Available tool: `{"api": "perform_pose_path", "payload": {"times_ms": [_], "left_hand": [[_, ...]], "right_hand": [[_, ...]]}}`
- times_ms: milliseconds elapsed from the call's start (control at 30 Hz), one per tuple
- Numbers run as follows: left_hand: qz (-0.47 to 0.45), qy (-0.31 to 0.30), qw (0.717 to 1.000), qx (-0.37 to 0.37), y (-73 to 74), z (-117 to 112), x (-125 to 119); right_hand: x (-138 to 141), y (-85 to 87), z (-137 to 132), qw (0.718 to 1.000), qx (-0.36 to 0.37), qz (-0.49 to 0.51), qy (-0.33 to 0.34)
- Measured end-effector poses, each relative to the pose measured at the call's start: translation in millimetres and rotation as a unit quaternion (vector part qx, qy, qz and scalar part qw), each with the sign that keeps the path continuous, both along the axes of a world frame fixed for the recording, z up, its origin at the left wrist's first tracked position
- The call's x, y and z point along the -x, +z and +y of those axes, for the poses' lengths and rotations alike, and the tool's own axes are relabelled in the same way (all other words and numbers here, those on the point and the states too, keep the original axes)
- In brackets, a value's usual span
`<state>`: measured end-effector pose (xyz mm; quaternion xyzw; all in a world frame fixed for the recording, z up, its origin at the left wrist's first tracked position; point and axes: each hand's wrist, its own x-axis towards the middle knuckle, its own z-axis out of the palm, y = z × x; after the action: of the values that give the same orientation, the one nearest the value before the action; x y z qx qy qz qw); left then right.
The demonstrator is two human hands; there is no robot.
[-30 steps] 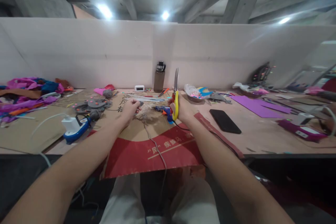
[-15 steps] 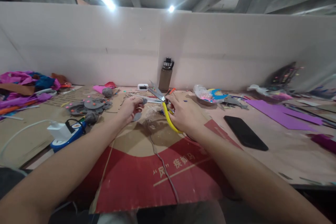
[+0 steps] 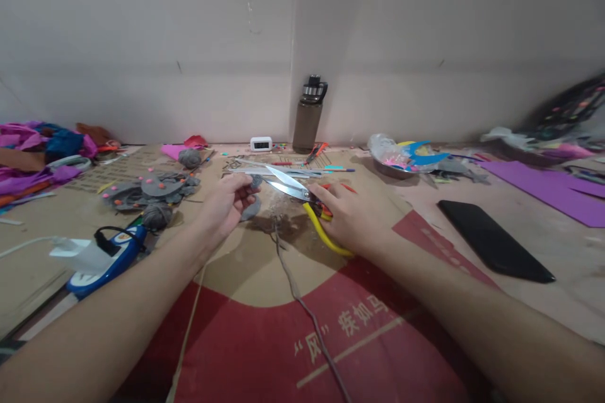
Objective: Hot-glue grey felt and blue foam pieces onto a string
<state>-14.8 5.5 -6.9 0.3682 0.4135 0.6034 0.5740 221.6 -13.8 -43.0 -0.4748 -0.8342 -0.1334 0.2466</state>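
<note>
My left hand [image 3: 230,201] pinches a small grey felt piece [image 3: 256,182] between thumb and fingers. In my right hand [image 3: 347,217] are large scissors [image 3: 290,187] with yellow handles, their blades parted and pointing left, tips close to the felt piece. A flat grey disc [image 3: 251,208] shows just below my left fingers; whether it joins the held piece I cannot tell. Under both hands lies red and brown cardboard [image 3: 246,340], and a grey yarn strand [image 3: 302,308] runs over it towards me.
Left are a blue power strip [image 3: 108,264], grey felt shapes [image 3: 163,186] and yarn balls [image 3: 157,216]. A bottle [image 3: 307,119] and small white clock [image 3: 261,144] stand by the wall. Right are a metal bowl [image 3: 401,169], a black phone [image 3: 491,239] and purple sheets [image 3: 558,192].
The view has tipped downward, so the ceiling lights are gone and the table fills more of it. Both hands keep hold of their things, with the scissor blades still parted.
</note>
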Motion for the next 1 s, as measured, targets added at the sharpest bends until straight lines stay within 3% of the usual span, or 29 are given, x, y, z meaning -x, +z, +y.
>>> {"api": "perform_pose_path", "payload": {"times_ms": [167,1000], "left_hand": [[-0.017,-0.015,1.0,0.008,1.2,-3.9,-3.1],[-0.005,-0.029,0.999,0.031,2.4,-8.1,-5.5]], "right_hand": [[1.4,-5.7,0.4,0.999,-0.016,-0.027,0.011],[1.4,-1.6,-2.2,0.998,-0.06,-0.035,0.005]]}}
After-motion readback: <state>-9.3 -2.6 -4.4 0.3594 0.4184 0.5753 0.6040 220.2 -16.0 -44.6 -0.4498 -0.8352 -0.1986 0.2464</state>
